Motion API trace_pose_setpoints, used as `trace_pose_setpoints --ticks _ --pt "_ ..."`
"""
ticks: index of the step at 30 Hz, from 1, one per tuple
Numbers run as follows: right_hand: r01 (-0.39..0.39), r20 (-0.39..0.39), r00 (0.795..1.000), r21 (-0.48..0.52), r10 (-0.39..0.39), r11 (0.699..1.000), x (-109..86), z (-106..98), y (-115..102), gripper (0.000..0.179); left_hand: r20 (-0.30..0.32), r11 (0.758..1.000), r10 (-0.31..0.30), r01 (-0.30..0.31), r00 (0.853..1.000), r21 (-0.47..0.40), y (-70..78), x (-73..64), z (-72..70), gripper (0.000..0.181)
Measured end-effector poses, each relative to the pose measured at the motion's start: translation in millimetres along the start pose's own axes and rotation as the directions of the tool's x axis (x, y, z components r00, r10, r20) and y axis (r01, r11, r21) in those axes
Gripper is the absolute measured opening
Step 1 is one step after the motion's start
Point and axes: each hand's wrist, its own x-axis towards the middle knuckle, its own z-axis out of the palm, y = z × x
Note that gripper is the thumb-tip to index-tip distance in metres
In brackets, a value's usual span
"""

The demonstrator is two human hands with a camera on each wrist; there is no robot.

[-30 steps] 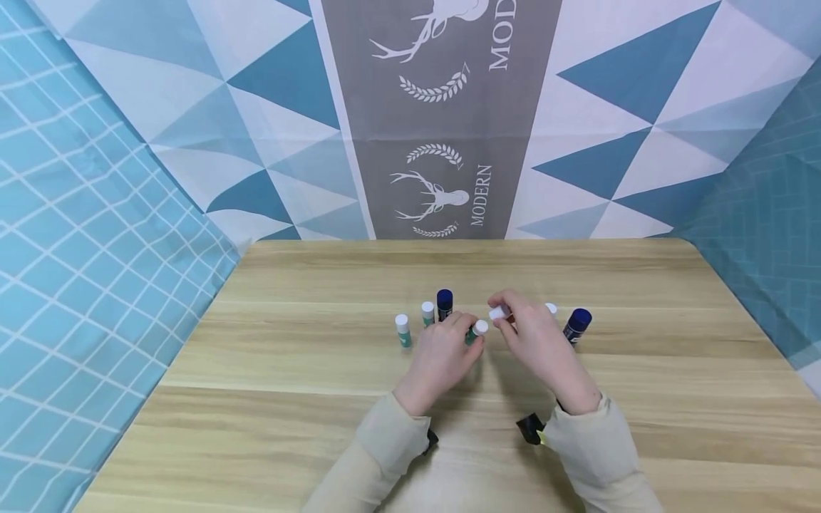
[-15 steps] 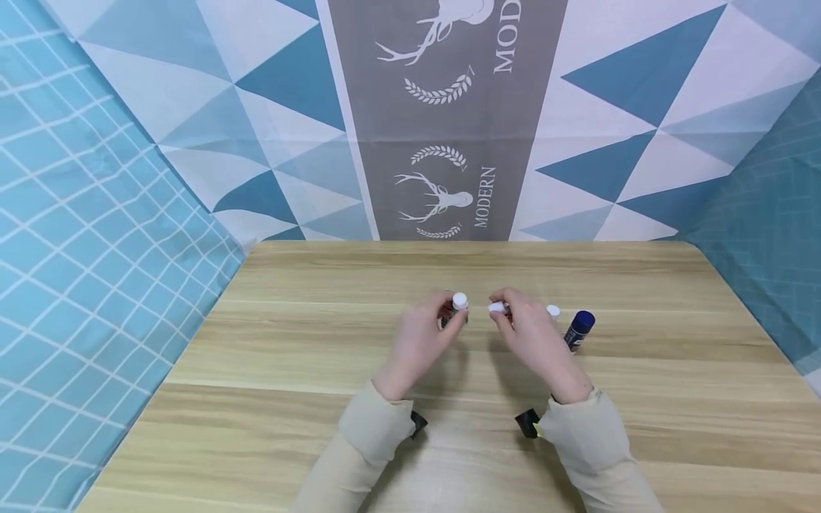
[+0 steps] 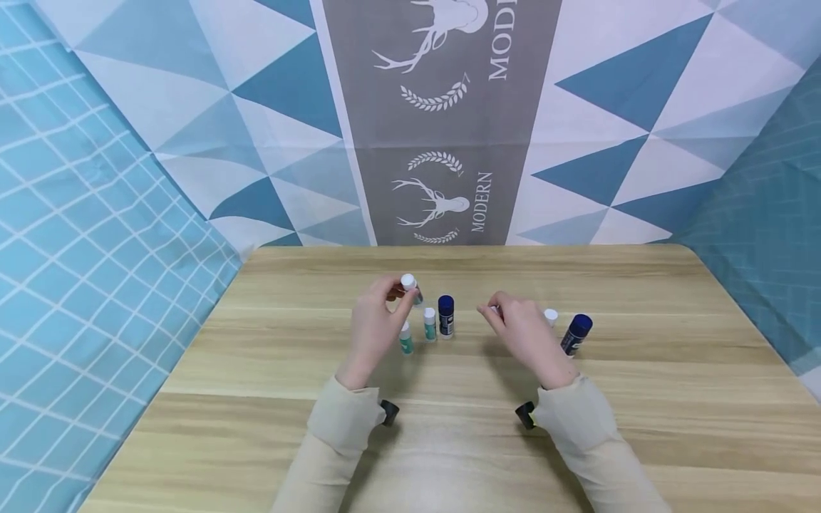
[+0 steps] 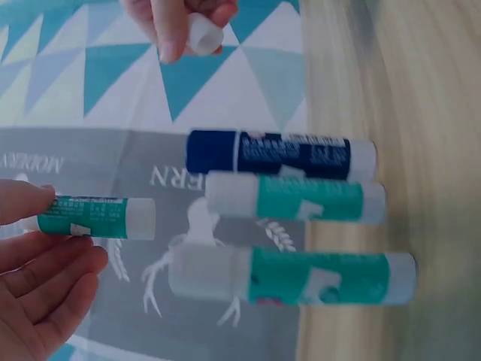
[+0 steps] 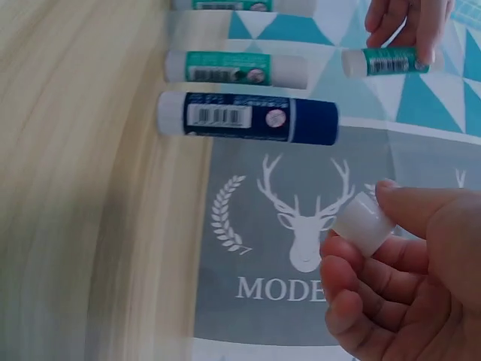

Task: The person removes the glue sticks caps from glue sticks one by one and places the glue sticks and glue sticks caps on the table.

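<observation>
My left hand (image 3: 372,324) pinches a small green glue stick (image 4: 84,217) with a white top, raised behind the row on the left. In that row stand a dark blue glue stick (image 3: 446,320) and two green ones, the middle green glue stick (image 3: 430,328) and the leftmost green glue stick (image 3: 407,343). My right hand (image 3: 522,331) holds a white cap (image 5: 364,224) between thumb and fingers, above the table and to the right of the row. In the head view the fingers mostly hide this cap.
Beyond my right hand stand another dark blue glue stick (image 3: 577,333) and a white-topped stick (image 3: 551,315), partly hidden by the hand. The wooden table (image 3: 256,434) ends at a patterned cloth backdrop (image 3: 442,128), with blue cloth on both sides.
My left hand has carried the green glue stick leftward and back, from the middle to behind the left row, uncovering the standing sticks. My right hand stays nearly in place with the white cap.
</observation>
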Motion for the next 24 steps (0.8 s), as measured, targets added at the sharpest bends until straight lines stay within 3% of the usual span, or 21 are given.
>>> trace_pose_setpoints --ticks 4,7,9,17,24 --pt "0.003 0.034 0.999 0.007 -0.003 1.0 5.8 4 3 0.02 0.055 0.985 -0.143 0.148 0.988 -0.089 -17.1 1.3 -2.1 0.019" --pt "0.015 0.045 0.999 0.008 -0.015 1.0 11.2 9 6 0.017 0.112 0.947 -0.272 0.286 0.956 -0.145 -31.9 3.3 -1.3 0.019" --pt "0.018 0.055 0.998 0.0 -0.018 1.0 14.5 13 9 0.017 0.139 0.925 -0.326 0.346 0.935 -0.154 -40.3 4.3 -0.3 0.019" --pt "-0.057 0.118 0.991 -0.004 0.057 0.998 26.7 29 13 0.032 0.201 0.905 -0.389 0.414 0.899 -0.097 -62.0 6.5 11.5 0.019" --pt "-0.097 0.161 0.982 -0.039 0.102 0.994 33.1 41 17 0.021 0.233 0.903 -0.405 0.426 0.884 -0.048 -70.1 3.3 24.2 0.021"
